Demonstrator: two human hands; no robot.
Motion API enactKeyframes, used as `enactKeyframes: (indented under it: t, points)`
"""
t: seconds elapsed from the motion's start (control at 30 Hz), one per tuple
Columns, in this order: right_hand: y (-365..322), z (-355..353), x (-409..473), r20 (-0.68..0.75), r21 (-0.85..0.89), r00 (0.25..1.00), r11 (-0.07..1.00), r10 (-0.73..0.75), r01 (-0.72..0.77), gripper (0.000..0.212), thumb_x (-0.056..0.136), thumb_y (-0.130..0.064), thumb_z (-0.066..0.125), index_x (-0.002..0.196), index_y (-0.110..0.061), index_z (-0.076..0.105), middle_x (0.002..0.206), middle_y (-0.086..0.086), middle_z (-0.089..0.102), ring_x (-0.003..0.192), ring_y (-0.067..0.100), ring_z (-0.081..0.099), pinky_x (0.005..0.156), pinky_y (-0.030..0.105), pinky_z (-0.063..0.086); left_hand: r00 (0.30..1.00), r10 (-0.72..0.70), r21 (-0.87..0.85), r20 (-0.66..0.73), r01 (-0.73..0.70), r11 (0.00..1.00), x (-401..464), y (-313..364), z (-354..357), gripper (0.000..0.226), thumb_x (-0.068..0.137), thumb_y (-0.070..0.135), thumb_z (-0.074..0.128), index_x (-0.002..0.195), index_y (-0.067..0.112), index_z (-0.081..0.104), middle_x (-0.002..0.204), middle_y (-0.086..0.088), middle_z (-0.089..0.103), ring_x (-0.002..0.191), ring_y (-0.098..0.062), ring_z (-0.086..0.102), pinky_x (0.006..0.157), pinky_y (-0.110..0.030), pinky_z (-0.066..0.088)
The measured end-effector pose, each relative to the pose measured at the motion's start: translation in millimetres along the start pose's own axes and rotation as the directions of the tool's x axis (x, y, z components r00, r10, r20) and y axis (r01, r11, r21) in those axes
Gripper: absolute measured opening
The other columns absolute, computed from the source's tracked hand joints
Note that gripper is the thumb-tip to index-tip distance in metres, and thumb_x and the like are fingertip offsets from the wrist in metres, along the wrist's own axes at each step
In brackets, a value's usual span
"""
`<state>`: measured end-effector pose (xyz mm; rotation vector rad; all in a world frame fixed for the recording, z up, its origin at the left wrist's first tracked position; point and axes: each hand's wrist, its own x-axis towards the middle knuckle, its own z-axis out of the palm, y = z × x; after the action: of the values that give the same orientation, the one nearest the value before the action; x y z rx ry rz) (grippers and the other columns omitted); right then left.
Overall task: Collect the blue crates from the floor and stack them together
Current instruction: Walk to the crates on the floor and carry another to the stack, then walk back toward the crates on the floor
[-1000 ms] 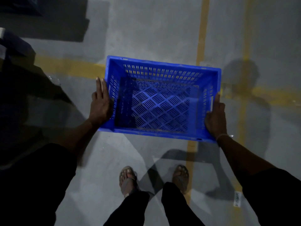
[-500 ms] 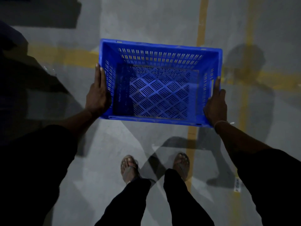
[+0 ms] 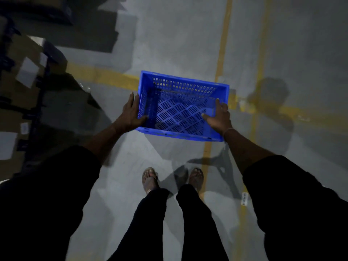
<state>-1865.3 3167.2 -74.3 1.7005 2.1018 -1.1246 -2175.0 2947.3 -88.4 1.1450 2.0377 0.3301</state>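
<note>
Grey floor with yellow lines; dim, blurred cartons at upper left. One blue crate at centre, my left hand and right hand gripping its side rims.

Cardboard boxes beside yellow floor lines

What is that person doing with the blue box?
A person is holding an empty blue crate out in front, above the grey floor. The left hand grips one short side, and the right hand grips the other, thumbs hooked over the rim. The crate hangs over a yellow floor line. The person's sandalled feet are just below. Cardboard boxes sit off to the left. No other crate shows.
</note>
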Motion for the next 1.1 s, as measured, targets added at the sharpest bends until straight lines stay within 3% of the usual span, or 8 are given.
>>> enactKeyframes:
  t: [0.2,0.33,0.47,0.67,0.77,0.87,0.97,1.1]
  points:
    - [-89,-78,-112,0.010,-0.020,0.987,0.987,-0.160,0.160,0.099,0.090,-0.059,0.066,0.163,-0.026,0.008,0.170,0.007,0.005,0.156,0.033,0.008,0.124,0.049,0.019,0.991,-0.077,-0.067,-0.105,0.071,0.995,-140,53,-79,0.121,0.082,0.077,0.055,0.161,0.001,0.003,0.169,-0.020,-0.006,0.157,-0.027,-0.005,0.127,-0.042,0.010]
    - [-120,-100,-149,0.036,-0.071,0.949,0.946,-0.313,0.315,0.100,0.088,-0.065,0.063,0.163,-0.025,0.009,0.169,0.007,0.010,0.155,0.032,0.012,0.123,0.052,0.021,0.978,-0.099,-0.096,-0.181,0.083,0.992,-213,72,-104,0.102,0.095,0.044,0.067,0.162,0.004,0.001,0.170,-0.015,-0.009,0.157,-0.021,-0.009,0.127,-0.037,0.006]
    - [-134,-103,-164,0.114,-0.155,0.896,0.883,-0.430,0.443,0.096,0.091,-0.060,0.063,0.163,-0.024,0.010,0.168,0.009,0.012,0.154,0.035,0.012,0.123,0.052,0.019,0.941,-0.205,-0.218,-0.268,0.148,0.965,-267,84,-94,0.100,0.096,0.042,0.067,0.163,0.006,0.002,0.170,-0.013,-0.008,0.157,-0.019,-0.007,0.124,-0.028,0.003]
    - [-155,-101,-177,0.263,-0.166,0.783,0.773,-0.563,0.612,0.094,0.092,-0.058,0.063,0.163,-0.024,0.011,0.168,0.008,0.012,0.154,0.033,0.011,0.121,0.055,0.021,0.839,-0.383,-0.403,-0.386,0.219,0.888,-339,106,-42,0.104,0.093,0.060,0.061,0.164,0.016,-0.001,0.171,-0.005,-0.012,0.157,-0.017,-0.008,0.126,-0.035,0.002]
    - [-166,-98,-187,0.336,-0.170,0.709,0.701,-0.620,0.693,0.095,0.092,-0.059,0.064,0.163,-0.024,0.012,0.167,0.006,0.014,0.154,0.034,0.013,0.121,0.055,0.022,0.775,-0.475,-0.511,-0.417,0.233,0.828,-373,111,-8,0.105,0.089,0.074,0.056,0.163,0.031,-0.006,0.171,0.005,-0.015,0.158,-0.022,0.004,0.127,-0.052,0.018]
    - [-174,-90,-197,0.415,-0.180,0.636,0.627,-0.650,0.758,0.095,0.091,-0.060,0.063,0.163,-0.024,0.012,0.168,0.006,0.014,0.154,0.033,0.013,0.122,0.056,0.020,0.696,-0.576,-0.605,-0.428,0.253,0.755,-406,120,20,0.106,0.085,0.082,0.052,0.160,0.040,-0.010,0.170,0.011,-0.014,0.157,-0.027,0.015,0.123,-0.056,0.027]
    - [-184,-78,-212,0.496,-0.168,0.571,0.573,-0.655,0.802,0.097,0.089,-0.064,0.062,0.163,-0.028,0.011,0.169,0.006,0.011,0.155,0.035,0.009,0.121,0.059,0.019,0.615,-0.648,-0.682,-0.449,0.232,0.693,-444,137,45,0.107,0.085,0.081,0.053,0.161,0.038,-0.008,0.170,0.012,-0.012,0.157,-0.027,0.015,0.123,-0.055,0.028]
    - [-197,-56,-243,0.570,-0.151,0.458,0.462,-0.682,0.874,0.094,0.091,-0.059,0.063,0.163,-0.023,0.014,0.168,0.007,0.013,0.155,0.034,0.012,0.123,0.055,0.019,0.510,-0.733,-0.765,-0.449,0.205,0.611,-490,158,76,0.099,0.094,0.062,0.058,0.163,0.030,-0.005,0.171,0.005,-0.013,0.153,-0.027,0.026,0.122,-0.047,0.031]
